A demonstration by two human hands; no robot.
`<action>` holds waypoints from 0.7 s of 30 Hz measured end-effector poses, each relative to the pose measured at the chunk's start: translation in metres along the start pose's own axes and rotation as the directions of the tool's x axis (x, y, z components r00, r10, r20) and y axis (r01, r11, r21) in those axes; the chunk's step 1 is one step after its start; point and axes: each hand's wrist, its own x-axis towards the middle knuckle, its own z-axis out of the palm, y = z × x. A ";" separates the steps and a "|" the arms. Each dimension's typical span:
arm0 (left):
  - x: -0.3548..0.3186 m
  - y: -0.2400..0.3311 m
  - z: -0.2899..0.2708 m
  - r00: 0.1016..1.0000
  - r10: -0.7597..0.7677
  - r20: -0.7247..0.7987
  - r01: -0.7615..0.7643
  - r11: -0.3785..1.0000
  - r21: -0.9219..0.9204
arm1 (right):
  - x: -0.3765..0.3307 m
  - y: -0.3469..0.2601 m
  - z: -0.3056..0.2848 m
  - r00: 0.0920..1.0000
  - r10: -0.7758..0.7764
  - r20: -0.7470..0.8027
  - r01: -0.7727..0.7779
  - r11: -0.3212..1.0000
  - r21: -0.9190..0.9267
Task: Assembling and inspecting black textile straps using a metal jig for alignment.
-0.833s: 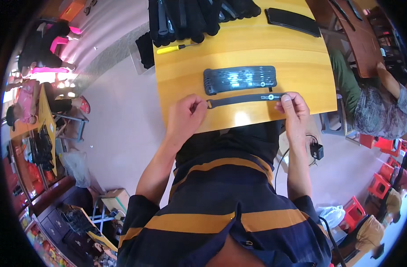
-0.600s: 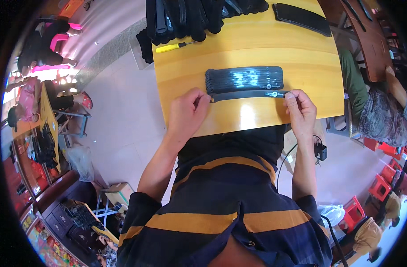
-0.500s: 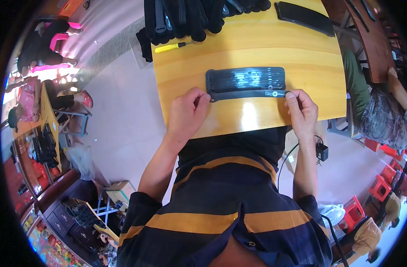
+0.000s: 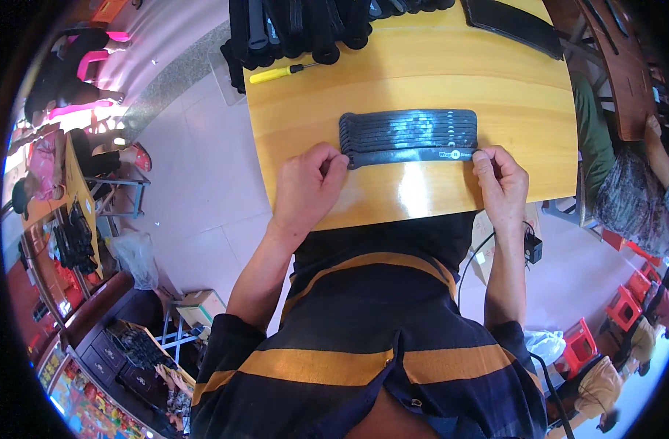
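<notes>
A row of black straps [image 4: 407, 130], laid overlapping one below another, lies flat on the yellow wooden table [image 4: 393, 80]. The nearest black strap [image 4: 404, 156], with a pale printed label at its right end, stretches between my hands along the row's near edge. My left hand [image 4: 309, 183] pinches its left end between thumb and fingers. At the labelled end, my right hand [image 4: 501, 183] grips the strap with thumb and forefinger. Both hands rest close to the table's near edge.
A pile of black straps [image 4: 298, 29] covers the table's far left, with a yellow-handled screwdriver [image 4: 272, 74] before it. A black stack [image 4: 513, 25] lies far right. Other people sit at tables on both sides; a black power adapter [image 4: 532, 249] hangs below right.
The strap held in both hands has moved up against the row, and the gap between them has closed. The whole view has shifted slightly.
</notes>
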 end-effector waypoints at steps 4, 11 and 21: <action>0.002 0.003 -0.001 1.000 0.003 0.001 -0.003 1.000 -0.004 | 0.001 0.001 0.000 1.000 0.009 -0.004 -0.009 1.000 0.007; 0.002 0.003 0.000 1.000 -0.025 -0.006 0.025 1.000 0.012 | 0.003 0.005 0.001 1.000 -0.023 -0.006 0.023 0.999 -0.035; 0.003 0.002 0.001 1.000 -0.026 0.005 0.026 0.999 0.021 | 0.005 0.002 0.000 1.000 -0.011 -0.017 0.010 0.998 -0.066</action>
